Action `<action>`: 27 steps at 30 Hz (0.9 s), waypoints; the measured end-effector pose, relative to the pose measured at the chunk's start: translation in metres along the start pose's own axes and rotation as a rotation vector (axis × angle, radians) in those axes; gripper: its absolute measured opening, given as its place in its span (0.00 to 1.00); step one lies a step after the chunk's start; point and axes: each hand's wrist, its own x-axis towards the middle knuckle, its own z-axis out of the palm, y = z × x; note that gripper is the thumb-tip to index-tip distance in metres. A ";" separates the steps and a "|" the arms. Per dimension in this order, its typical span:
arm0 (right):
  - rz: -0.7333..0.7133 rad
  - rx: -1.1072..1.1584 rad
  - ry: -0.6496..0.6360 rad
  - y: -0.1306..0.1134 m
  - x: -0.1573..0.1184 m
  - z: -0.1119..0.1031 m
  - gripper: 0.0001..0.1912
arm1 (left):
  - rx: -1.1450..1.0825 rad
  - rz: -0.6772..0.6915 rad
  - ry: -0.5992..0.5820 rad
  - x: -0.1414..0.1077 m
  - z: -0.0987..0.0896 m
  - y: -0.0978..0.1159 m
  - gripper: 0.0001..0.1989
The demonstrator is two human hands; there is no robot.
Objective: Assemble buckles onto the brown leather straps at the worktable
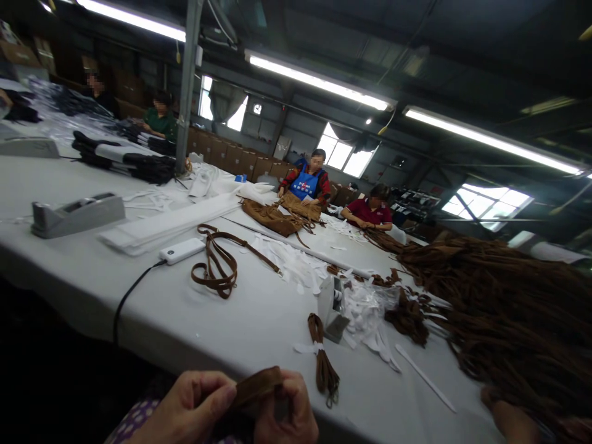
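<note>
Between my two hands, just in front of the table's near edge, a brown strap (pixel 257 387) is stretched. My left hand (pixel 192 404) pinches its left end between thumb and fingers. Wrapped round the other end is my right hand (pixel 289 407), its fingers curled. The lower part of the strap is hidden by the hands. On the white table (pixel 185 327) beyond them lies a bundle of brown straps (pixel 319 345) with metal clips, banded with a white strip. A looped brown strap (pixel 221 265) lies farther left.
Tape dispensers (pixel 78 214) (pixel 332 308) stand left and centre. A white device (pixel 182 251) trails a black cable. Brown straps (pixel 518 308) are heaped at right, near another person's hand (pixel 509 416). White strips (pixel 296 262) lie mid-table. People (pixel 308 185) work across the table.
</note>
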 end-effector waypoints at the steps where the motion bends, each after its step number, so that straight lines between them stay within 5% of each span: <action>1: 0.022 0.047 0.022 -0.002 0.003 0.000 0.09 | 0.002 -0.028 -0.022 0.001 -0.001 -0.001 0.25; 3: 0.117 0.265 -0.085 -0.006 0.013 -0.004 0.08 | -0.064 -0.137 -0.083 0.001 -0.006 0.000 0.26; 6: 0.267 0.597 -0.381 -0.003 0.028 -0.015 0.24 | -0.202 -0.277 -0.061 -0.002 -0.016 0.014 0.26; 10: 0.243 0.498 -0.500 0.026 0.011 -0.015 0.30 | -0.290 -0.322 -0.019 -0.009 -0.021 0.032 0.28; 15: 0.277 0.354 -0.703 0.057 -0.030 0.010 0.27 | -0.209 -0.310 -0.178 -0.003 -0.020 0.026 0.25; 18: 0.034 0.136 -0.733 0.058 -0.017 0.011 0.18 | -0.174 -0.279 -0.186 0.005 -0.032 0.017 0.21; 23: -0.658 -0.308 -0.400 0.054 0.035 -0.013 0.16 | -0.012 -0.279 -0.071 0.010 -0.061 0.011 0.21; 27: -0.775 -0.306 -0.451 0.059 0.041 -0.014 0.14 | 0.050 -0.238 -0.062 0.012 -0.071 0.024 0.22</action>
